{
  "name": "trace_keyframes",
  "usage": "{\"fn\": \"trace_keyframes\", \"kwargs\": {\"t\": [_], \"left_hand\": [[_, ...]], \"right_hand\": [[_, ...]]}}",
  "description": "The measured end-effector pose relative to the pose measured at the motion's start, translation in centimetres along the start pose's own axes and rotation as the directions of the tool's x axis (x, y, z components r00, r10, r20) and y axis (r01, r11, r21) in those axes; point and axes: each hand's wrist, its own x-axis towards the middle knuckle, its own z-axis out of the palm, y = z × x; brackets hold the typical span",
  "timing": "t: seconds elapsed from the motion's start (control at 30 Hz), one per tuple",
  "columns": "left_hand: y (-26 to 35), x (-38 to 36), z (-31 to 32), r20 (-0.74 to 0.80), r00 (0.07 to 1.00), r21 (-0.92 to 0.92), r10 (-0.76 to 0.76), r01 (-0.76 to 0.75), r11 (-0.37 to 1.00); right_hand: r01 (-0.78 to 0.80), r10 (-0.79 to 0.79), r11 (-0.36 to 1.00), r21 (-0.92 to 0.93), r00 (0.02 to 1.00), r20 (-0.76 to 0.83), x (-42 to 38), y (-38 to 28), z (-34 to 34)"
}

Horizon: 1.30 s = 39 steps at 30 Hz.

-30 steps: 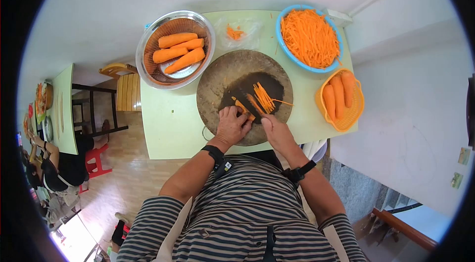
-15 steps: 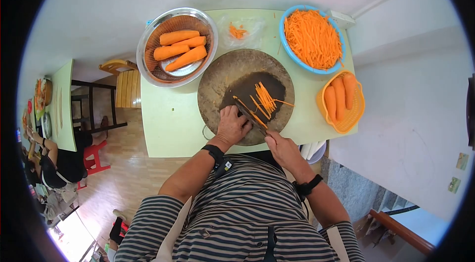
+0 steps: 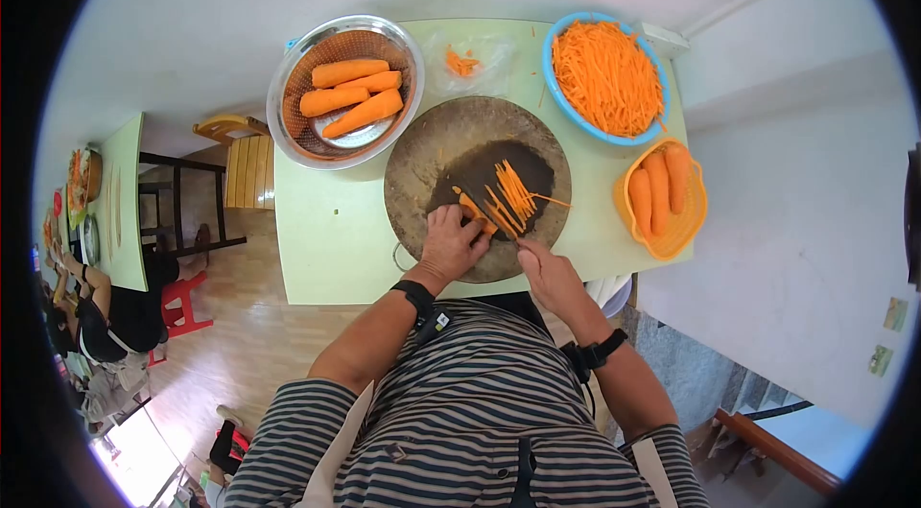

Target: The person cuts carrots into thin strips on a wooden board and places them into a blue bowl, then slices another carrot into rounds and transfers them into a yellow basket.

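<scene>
A carrot piece [image 3: 472,211] is pinned to the round chopping board [image 3: 422,158] under the curled fingers of the left hand [image 3: 451,244], which are closed down over its near end. A knife [image 3: 499,225] is gripped in the right hand [image 3: 545,270], the fingers wrapped shut around the handle; the blade runs out beyond the knuckles and lies just beside the left fingertips, on the far side of the carrot piece. How much of the blade touches the board cannot be told. A small fan of cut strips [image 3: 518,189] lies just past the knife tip, on the dark wet patch of the board; they are too fine to be counted.

Beyond the left fingers and to their left, one metal colander [image 3: 288,86] is set, with four whole carrots [image 3: 350,100] in it. Straight ahead of the fingers, past the board, a few carrot scraps [image 3: 460,60] are seen on a clear bag. Beyond the right fingers, one blue bowl [image 3: 552,76] is heaped with shredded carrot [image 3: 604,71], and to the right of them one orange basket [image 3: 686,230] holds three peeled carrots [image 3: 657,187]. All are carried on one pale green table [image 3: 326,239]
</scene>
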Motion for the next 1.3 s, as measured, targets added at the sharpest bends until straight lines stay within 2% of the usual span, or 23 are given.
{"fn": "trace_keyframes", "kwargs": {"t": [0.1,0.2,0.43,0.53,0.6,0.7,0.8,0.87,0.93,1.0,1.13,1.2,1.3], "left_hand": [[-0.1,-0.1,-0.2,0.035,0.999,0.025,-0.003,0.002,1.000],[-0.2,-0.2,-0.3,0.057,0.998,0.036,0.006,-0.008,0.999],[-0.4,-0.2,-0.1,0.049,0.998,0.029,0.026,-0.027,0.999],[-0.2,-0.3,-0.1,0.071,0.997,0.052,0.007,-0.011,0.999],[-0.1,-0.2,-0.1,0.088,0.996,0.075,-0.018,0.011,0.997],[0.0,0.0,0.1,-0.007,1.000,0.041,0.026,-0.025,0.999],[0.0,-0.2,-0.2,-0.008,1.000,0.040,0.016,-0.016,0.999],[0.2,-0.2,-0.4,0.059,0.998,0.059,-0.027,0.024,0.998],[0.3,-0.1,-0.3,0.035,0.999,0.047,-0.017,0.016,0.999],[0.2,0.0,-0.4,0.005,1.000,0.038,-0.012,0.012,0.999],[-0.3,-0.2,-0.1,0.013,1.000,0.013,0.023,-0.023,1.000],[-0.4,-0.3,0.0,0.011,1.000,-0.008,0.027,-0.027,1.000],[-0.2,-0.3,0.0,0.018,1.000,-0.026,0.009,-0.008,1.000]], "right_hand": [[-0.019,0.025,0.996,-0.084,0.996,0.080,-1.3,0.2,0.0],[-0.064,0.074,0.994,-0.093,0.991,0.110,-1.9,-0.4,-0.2],[-0.064,0.081,0.984,-0.169,0.992,0.097,-0.5,-1.3,0.4],[-0.011,0.016,0.983,-0.184,0.999,0.030,1.6,-1.4,1.4],[0.027,-0.025,0.995,-0.101,1.000,0.017,2.8,-1.0,1.7],[0.043,-0.043,0.999,-0.010,0.999,-0.009,2.9,-0.3,1.8],[0.047,-0.047,0.998,-0.034,0.999,0.013,2.7,-0.8,2.1],[0.046,-0.045,0.998,-0.048,0.999,0.020,2.7,-1.0,2.1],[0.045,-0.043,0.997,-0.062,0.999,0.024,2.2,-1.4,1.9],[-0.065,0.068,0.995,-0.070,0.996,0.053,1.0,-1.7,1.0],[-0.124,0.133,0.987,-0.105,0.987,0.090,-1.5,0.6,0.3],[-0.168,0.164,0.981,0.092,0.985,0.049,-1.6,2.0,0.6],[-0.151,0.153,0.985,0.087,0.988,-0.016,-1.1,2.3,0.4]]}}
